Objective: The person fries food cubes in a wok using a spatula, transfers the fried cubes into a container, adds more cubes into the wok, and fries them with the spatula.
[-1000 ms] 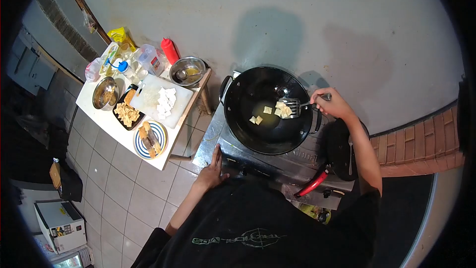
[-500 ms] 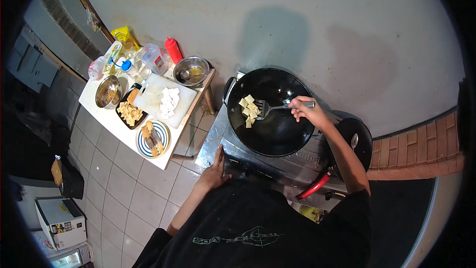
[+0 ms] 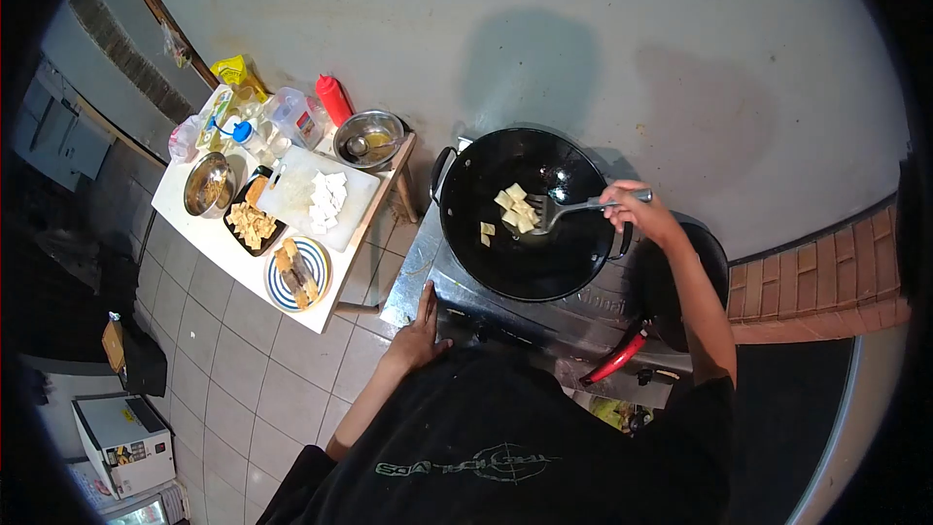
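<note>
My right hand (image 3: 630,206) is closed round the handle of a slotted metal spatula (image 3: 549,214), whose head lies inside a black wok (image 3: 505,267). Pale yellowish cut pieces of food (image 3: 516,206) sit against the spatula's head, and a couple of pieces lie apart on the wok's left side. The wok stands on a steel gas stove (image 3: 413,277). My left hand (image 3: 418,338) rests at the stove's front left edge with its fingers stretched out, holding nothing.
Beside the stove, a black pan with a red handle (image 3: 617,360). On the white table (image 3: 248,267) stand a cutting board (image 3: 292,196) with white pieces, a striped plate (image 3: 318,287), a black tray (image 3: 255,231), steel bowls (image 3: 369,139) and a red bottle (image 3: 333,99). Brickwork (image 3: 826,272) edges the right.
My right hand has drawn the spatula to the right. Most of the food pieces moved right with it, while a couple stayed behind. My left hand has hardly moved.
</note>
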Demonstrator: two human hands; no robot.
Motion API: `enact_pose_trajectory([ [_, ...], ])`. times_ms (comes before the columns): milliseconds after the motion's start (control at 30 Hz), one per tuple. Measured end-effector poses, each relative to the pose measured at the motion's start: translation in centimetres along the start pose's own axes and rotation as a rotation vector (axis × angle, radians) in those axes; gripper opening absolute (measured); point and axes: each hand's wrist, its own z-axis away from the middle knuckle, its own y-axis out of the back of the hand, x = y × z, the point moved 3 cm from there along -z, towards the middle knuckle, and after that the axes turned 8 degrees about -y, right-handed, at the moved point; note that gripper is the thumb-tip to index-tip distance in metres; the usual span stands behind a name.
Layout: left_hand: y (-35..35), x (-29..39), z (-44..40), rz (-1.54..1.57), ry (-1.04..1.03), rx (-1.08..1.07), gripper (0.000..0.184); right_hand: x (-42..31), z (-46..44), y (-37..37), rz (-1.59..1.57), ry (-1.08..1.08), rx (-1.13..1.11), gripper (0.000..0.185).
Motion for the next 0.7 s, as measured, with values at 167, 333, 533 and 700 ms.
enact_pose_trajectory([
  [167,0.2,0.2,0.0,0.004,0.031,-0.032,0.098,-1.3,1.3,2.0,0.217,-0.025,-0.03,0.025],
  [333,-0.6,-0.5,-0.1,0.005,-0.036,0.056,0.097,-1.6,1.0,1.5,0.34,-0.032,-0.022,0.022],
  [533,-0.8,-0.5,-0.2,0.013,-0.019,0.051,0.095,-0.8,0.7,-1.5,0.261,0.031,-0.021,0.022],
  [700,-0.4,-0.2,0.0,-0.003,-0.031,0.062,0.096,-0.9,0.3,-4.4,0.208,0.063,-0.064,0.021],
])
